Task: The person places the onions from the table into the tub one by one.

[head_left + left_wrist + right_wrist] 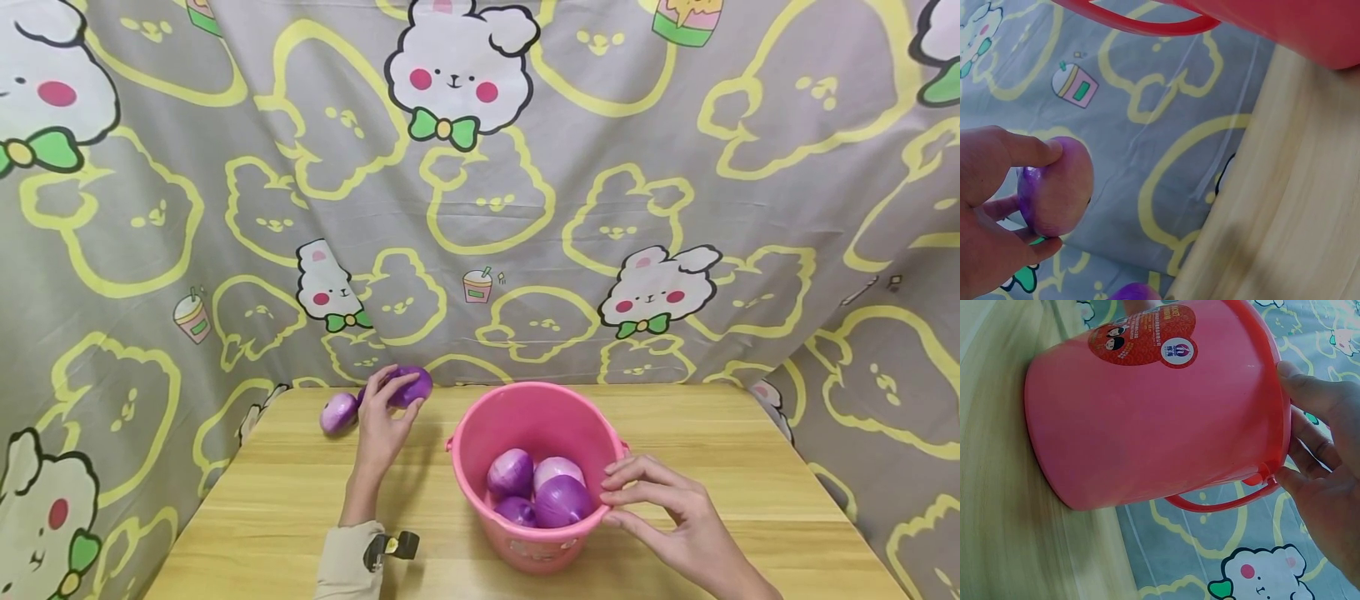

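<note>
Onion (1063, 194) pinched in my left grip (382, 421), ten o'clock from pink bucket (540, 558); my right grip (678, 504) pinches its rim (1280, 431) at four o'clock.

Curtained-off booth, wider room type unclear: grey cloth with yellow cartoon-animal print (480, 179) hangs behind and beside pale wood-grain table (255, 508)

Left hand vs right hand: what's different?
The left hand holds a purple onion; the right hand grips the rim of the pink bucket.
The left hand is near the table's far edge; the right hand is closer to the camera.
A beige sleeve shows behind the left hand, none behind the right hand.
Both are bare.
</note>
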Tool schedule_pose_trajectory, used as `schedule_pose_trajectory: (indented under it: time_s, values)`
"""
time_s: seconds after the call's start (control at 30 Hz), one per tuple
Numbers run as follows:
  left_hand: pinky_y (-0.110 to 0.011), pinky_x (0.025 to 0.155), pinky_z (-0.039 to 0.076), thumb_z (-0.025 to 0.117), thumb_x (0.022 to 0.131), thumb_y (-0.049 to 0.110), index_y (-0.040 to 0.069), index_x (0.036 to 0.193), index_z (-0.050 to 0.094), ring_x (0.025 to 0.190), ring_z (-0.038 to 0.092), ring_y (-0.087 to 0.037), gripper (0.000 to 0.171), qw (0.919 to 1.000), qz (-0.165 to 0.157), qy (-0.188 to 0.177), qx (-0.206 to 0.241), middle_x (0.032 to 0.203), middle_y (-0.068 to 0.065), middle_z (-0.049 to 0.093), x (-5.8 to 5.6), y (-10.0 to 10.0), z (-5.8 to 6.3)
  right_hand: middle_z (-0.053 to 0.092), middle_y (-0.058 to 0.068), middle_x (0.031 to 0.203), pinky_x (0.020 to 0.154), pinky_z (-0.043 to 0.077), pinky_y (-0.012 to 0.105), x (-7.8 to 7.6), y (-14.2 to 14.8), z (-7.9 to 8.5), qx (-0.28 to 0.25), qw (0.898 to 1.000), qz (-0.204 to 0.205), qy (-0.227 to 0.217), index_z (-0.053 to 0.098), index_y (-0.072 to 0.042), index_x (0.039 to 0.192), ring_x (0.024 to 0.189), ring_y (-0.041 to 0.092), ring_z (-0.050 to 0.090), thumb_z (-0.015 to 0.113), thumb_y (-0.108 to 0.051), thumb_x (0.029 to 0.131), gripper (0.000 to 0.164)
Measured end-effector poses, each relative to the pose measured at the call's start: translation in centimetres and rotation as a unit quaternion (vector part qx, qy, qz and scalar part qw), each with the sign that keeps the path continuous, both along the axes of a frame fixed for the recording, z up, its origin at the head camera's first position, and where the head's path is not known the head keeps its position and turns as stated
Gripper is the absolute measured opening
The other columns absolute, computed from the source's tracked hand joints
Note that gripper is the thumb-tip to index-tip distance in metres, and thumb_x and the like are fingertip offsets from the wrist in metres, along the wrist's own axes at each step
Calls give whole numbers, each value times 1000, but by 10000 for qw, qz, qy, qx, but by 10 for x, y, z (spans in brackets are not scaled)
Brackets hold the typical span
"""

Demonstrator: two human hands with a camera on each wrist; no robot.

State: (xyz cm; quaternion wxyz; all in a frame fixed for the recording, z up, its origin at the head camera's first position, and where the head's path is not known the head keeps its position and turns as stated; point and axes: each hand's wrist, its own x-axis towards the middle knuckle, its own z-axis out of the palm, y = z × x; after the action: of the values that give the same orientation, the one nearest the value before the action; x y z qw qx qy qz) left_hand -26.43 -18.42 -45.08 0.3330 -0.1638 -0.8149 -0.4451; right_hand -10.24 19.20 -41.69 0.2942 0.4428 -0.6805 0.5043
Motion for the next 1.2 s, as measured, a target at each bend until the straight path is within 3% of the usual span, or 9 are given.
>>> schedule_pose_trajectory:
  time_s: [0.53,0.83,1.2]
  values:
    - [-52,88,59,85,80,-2,7,116,76,129,54,-41,38,10000,-41,78,-30,142,-23,54,8,0,14,69,12,108,106,47,23,0,0,0,-10,10000,99,-4,77,-4,108,115,21,62,83,11,75,37]
    - [-55,75,61,84,82,-1,8,117,76,127,55,-41,37,10000,-65,46,-19,142,-21,54,13,0,23,68,12,109,106,47,24,-1,0,0,-6,9999,134,25,77,-3,108,115,21,61,83,11,76,36]
    - [-50,82,61,84,82,-1,10,118,76,130,53,-38,39,9999,-153,70,-32,143,-20,52,17,0,30,68,12,109,105,47,23,1,1,-2,48,9998,57,-163,77,-4,108,116,20,61,83,17,72,42]
